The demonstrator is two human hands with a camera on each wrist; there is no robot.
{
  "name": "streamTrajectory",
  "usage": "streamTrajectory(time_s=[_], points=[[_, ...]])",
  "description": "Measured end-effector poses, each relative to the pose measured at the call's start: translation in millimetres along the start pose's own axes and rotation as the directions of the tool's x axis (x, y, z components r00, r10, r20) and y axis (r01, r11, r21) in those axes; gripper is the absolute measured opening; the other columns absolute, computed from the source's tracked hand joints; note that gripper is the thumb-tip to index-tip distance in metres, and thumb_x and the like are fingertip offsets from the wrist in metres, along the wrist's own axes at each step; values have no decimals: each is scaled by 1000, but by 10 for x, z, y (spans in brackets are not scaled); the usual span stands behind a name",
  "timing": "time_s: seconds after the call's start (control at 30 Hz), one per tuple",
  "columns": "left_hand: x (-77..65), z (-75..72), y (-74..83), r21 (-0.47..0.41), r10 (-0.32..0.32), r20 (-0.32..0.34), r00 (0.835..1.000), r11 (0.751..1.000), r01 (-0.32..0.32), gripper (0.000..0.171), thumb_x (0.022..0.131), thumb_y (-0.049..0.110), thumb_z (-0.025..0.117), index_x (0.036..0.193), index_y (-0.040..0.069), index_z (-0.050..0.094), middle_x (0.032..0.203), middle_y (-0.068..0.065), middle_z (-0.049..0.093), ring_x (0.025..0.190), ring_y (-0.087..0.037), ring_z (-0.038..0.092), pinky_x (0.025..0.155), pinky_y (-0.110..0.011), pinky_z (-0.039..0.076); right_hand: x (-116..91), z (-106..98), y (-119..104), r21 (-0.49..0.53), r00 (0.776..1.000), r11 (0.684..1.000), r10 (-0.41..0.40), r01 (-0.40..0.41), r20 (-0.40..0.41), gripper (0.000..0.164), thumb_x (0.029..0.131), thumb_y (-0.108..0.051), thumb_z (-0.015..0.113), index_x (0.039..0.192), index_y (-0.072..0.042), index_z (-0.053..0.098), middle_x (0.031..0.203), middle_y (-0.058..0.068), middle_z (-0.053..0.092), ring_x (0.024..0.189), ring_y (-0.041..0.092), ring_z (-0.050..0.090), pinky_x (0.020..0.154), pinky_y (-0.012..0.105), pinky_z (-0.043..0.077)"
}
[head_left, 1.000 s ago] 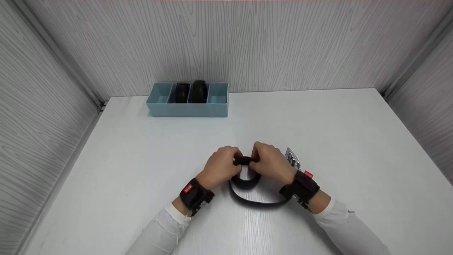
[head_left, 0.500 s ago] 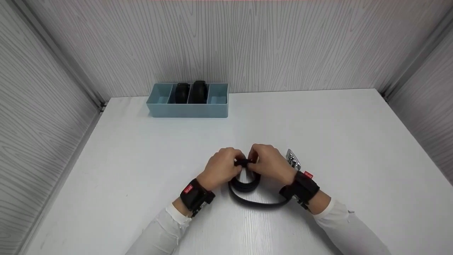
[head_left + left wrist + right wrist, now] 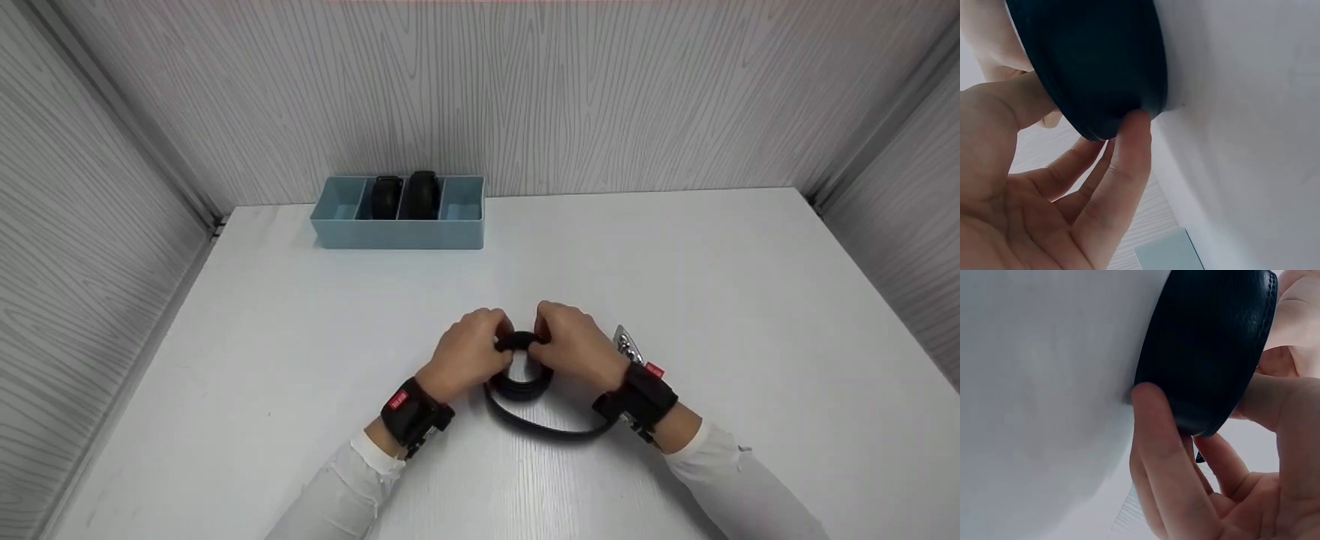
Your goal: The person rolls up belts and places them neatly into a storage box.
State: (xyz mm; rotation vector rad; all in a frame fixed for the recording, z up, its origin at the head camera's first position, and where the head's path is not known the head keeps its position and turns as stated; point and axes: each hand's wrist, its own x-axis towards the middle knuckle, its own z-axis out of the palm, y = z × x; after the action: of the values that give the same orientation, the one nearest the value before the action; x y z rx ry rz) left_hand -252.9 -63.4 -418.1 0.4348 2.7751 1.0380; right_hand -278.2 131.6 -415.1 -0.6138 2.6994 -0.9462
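Observation:
A black leather belt point(image 3: 523, 390), rolled into a coil with a round gap in its middle, lies on the white table in the head view. Its loose end curves out toward the person and passes under the right wrist. Beyond that wrist the silver buckle point(image 3: 627, 346) shows in part. My left hand point(image 3: 466, 354) pinches the far left side of the coil between thumb and fingers. On the far right side, my right hand point(image 3: 576, 346) pinches it the same way. Both wrist views show fingertips pressed on the strap's outer face point(image 3: 1095, 62), and stitching runs along the edge of the belt point(image 3: 1207, 349).
At the back left of the table stands a blue divided tray point(image 3: 397, 234). Two black rolled items, one left point(image 3: 386, 197) and one right point(image 3: 423, 195), sit upright in its middle compartments. Grey wood-grain panels enclose the table at the back and sides.
The hands drew together at the far edge of the coil half a second ago, and now stand slightly apart again. The buckle has slid a little right and toward the person.

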Motion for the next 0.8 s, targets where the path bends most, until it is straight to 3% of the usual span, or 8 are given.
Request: streamTrajectory(time_s=[0.43,0.8], points=[[-6,0,25,12,42,9,999,999,-42,18,91,4,74,108,4,75,105,-8,71,97,-21,66,81,-39,56,9,0,-1,-29,999,999,-44,44,3,13,84,-9,77,91,-9,67,84,0,66,78,16,59,68,33,49],[0,5,6,-7,9,9,1000,1000,-9,17,89,7,77,106,5,74,102,-5,69,91,-17,63,77,-37,54,-7,11,0,-4,999,999,-34,34,-1,12,84,-8,75,88,-9,64,81,-1,66,75,15,61,67,33,51]])
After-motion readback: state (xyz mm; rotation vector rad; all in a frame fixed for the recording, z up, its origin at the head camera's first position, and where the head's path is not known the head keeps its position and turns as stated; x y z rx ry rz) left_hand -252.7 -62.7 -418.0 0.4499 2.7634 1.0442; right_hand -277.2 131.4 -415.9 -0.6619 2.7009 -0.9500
